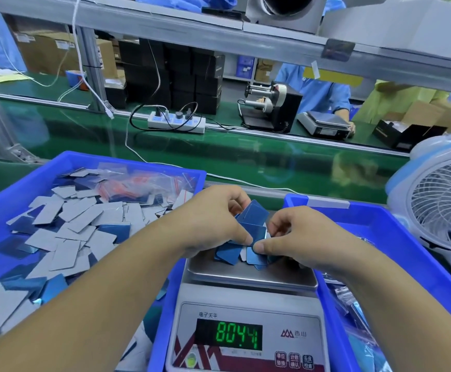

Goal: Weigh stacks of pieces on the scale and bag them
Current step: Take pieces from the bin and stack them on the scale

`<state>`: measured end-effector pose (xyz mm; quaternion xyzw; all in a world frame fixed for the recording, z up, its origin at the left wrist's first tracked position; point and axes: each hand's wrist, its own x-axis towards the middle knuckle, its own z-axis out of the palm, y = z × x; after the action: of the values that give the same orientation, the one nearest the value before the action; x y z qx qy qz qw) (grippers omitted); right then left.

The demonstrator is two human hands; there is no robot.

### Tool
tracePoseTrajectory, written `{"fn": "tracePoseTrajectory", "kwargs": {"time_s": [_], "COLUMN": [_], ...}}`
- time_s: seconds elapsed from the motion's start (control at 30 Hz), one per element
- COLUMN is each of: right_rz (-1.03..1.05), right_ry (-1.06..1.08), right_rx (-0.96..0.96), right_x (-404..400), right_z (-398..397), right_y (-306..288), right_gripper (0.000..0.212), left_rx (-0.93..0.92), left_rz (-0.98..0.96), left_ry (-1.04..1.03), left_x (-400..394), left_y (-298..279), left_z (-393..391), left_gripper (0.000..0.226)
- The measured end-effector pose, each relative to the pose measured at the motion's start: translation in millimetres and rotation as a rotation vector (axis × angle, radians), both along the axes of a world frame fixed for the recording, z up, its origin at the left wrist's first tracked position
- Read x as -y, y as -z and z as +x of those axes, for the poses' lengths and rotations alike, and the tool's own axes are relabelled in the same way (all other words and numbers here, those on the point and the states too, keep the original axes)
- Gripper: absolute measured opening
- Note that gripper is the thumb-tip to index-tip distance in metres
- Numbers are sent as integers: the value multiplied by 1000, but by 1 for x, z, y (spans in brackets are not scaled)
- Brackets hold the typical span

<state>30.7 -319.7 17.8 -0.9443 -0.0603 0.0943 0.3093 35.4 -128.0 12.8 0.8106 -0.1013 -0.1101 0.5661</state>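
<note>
At the centre of the frame, both hands work a loose stack of blue pieces [248, 232] lying on the steel pan of the scale [248, 275], whose display reads 804.4. The left hand [213, 221] curls over the pieces and pinches them; the right hand [291, 237] pinches them from the other side. At left, a blue bin [9, 189] holds more pieces and small bags [149, 181].

Both hands meet over the scale [248, 277]: the left hand [213, 218] and right hand [297, 234] pinch a loose bunch of blue pieces [248, 232] resting on its steel pan. The green display [237, 336] reads 804.1. A blue bin [57, 159] to the left holds grey and blue pieces and small clear bags [149, 181]. A white fan [442, 208] stands at the right.
</note>
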Motion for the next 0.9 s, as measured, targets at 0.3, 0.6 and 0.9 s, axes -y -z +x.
{"fn": "tracePoseTrajectory", "kwargs": {"time_s": [0.3, 0.6, 0.9], "right_rz": [361, 527, 663], "right_ry": [35, 0, -62], "right_rx": [-37, -22, 81], "right_x": [3, 23, 9], "right_z": [2, 6, 2], "right_y": [2, -8, -2], "right_gripper": [31, 17, 25], "left_rx": [90, 174, 274], "left_rz": [-79, -234, -38], "left_ry": [-27, -72, -21], "left_x": [-1, -15, -19], "left_y": [1, -3, 1], "left_z": [-2, 7, 7], "left_gripper": [43, 57, 57]}}
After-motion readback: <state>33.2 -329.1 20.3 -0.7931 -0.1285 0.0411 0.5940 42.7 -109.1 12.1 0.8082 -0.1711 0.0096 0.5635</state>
